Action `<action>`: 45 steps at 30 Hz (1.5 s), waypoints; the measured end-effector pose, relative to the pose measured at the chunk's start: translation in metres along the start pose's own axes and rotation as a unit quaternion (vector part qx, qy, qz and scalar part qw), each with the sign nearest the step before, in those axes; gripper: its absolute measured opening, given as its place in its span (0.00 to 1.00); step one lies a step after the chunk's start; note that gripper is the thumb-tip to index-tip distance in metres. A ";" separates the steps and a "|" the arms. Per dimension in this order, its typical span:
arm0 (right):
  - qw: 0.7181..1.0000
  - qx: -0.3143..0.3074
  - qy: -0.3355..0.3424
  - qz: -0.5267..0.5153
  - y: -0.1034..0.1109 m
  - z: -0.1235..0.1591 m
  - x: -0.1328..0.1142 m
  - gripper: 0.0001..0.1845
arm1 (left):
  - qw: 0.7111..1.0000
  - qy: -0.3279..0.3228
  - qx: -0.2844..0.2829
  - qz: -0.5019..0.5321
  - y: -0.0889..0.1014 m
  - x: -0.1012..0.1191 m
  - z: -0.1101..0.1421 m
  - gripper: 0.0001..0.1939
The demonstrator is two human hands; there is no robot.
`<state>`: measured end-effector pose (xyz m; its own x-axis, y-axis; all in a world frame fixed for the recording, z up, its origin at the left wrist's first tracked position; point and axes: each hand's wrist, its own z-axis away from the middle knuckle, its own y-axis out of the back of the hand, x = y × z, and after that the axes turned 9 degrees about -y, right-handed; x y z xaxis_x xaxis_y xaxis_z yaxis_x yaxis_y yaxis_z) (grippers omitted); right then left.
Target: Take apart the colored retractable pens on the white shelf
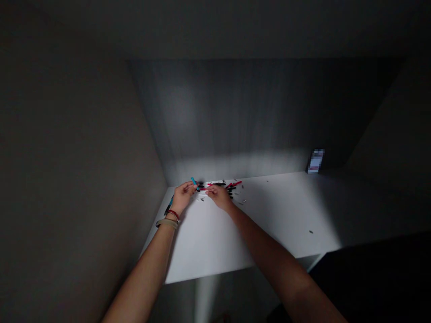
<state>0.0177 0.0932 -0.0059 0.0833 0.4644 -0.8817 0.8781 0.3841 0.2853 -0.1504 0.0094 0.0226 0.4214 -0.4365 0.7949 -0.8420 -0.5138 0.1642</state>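
My left hand (182,196) is closed in a pinch on a slim blue pen-like piece (194,181), which tilts up from its fingertips. Just to its right, my right hand (218,196) has its fingers closed at the end of a thin red pen-like piece (203,189), which spans the small gap between the hands. Behind and beside my right hand lie several black pieces (230,193) and red sticks (237,183), partly hidden by the hand. Small pale bits (244,201) are scattered around them.
The white table (208,246) meets a grey panel (229,116) at the back and a wall on the left. Dark pen-like pieces (168,207) lie by my left wrist. A phone (315,161) leans upright at the back right. One small bit (311,232) lies near the front right.
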 end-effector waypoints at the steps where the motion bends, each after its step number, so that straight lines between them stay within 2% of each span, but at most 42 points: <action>1: 1.000 -0.010 -0.001 -0.009 0.000 0.001 -0.002 0.07 | 0.999 0.016 -0.024 0.020 -0.003 0.000 0.001 0.23; 6: 0.998 -0.064 -0.004 -0.021 0.001 0.005 -0.011 0.06 | 0.991 0.042 -0.113 0.063 -0.012 0.002 0.008 0.26; 10: 0.999 -0.035 -0.025 -0.028 0.000 0.008 -0.012 0.03 | 0.991 0.055 -0.098 0.067 -0.012 0.001 0.008 0.27; 14: 0.997 -0.032 -0.049 -0.048 -0.002 0.010 -0.013 0.09 | 0.991 0.063 -0.089 0.074 -0.018 -0.001 0.009 0.25; 19: 0.999 0.007 -0.040 0.002 -0.003 0.011 -0.014 0.06 | 0.993 -0.045 -0.107 -0.025 -0.023 0.003 0.011 0.19; 22: 0.998 0.042 -0.041 0.013 -0.004 0.008 -0.011 0.05 | 0.985 -0.082 -0.113 -0.103 -0.014 0.006 0.010 0.16; 24: 0.996 0.070 -0.044 0.018 -0.004 0.006 -0.008 0.06 | 0.975 -0.092 -0.090 -0.178 -0.003 0.004 0.008 0.14; 26: 0.995 0.085 -0.050 0.015 -0.003 0.005 -0.006 0.07 | 0.959 -0.079 -0.057 -0.265 0.008 -0.002 0.006 0.12; 30: 0.994 0.078 -0.074 0.000 0.000 0.007 -0.007 0.09 | 0.926 -0.035 -0.131 -0.353 0.017 -0.017 0.007 0.08; 32: 0.994 0.076 -0.075 0.010 0.000 0.009 -0.009 0.10 | 0.917 -0.026 -0.147 -0.370 0.015 -0.022 0.008 0.08; 37: 0.992 0.068 -0.099 0.031 -0.001 0.010 -0.014 0.09 | 0.914 -0.015 -0.145 -0.380 0.008 -0.025 0.010 0.07; 45: 0.992 0.074 -0.099 0.004 -0.005 0.008 -0.013 0.10 | 0.898 -0.021 -0.167 -0.405 0.011 -0.030 0.010 0.11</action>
<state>0.0156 0.0789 0.0015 0.1692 0.2960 -0.9401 0.9351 0.2531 0.2479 -0.1689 0.0095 -0.0054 0.9484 -0.0496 0.3133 -0.3036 -0.4276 0.8514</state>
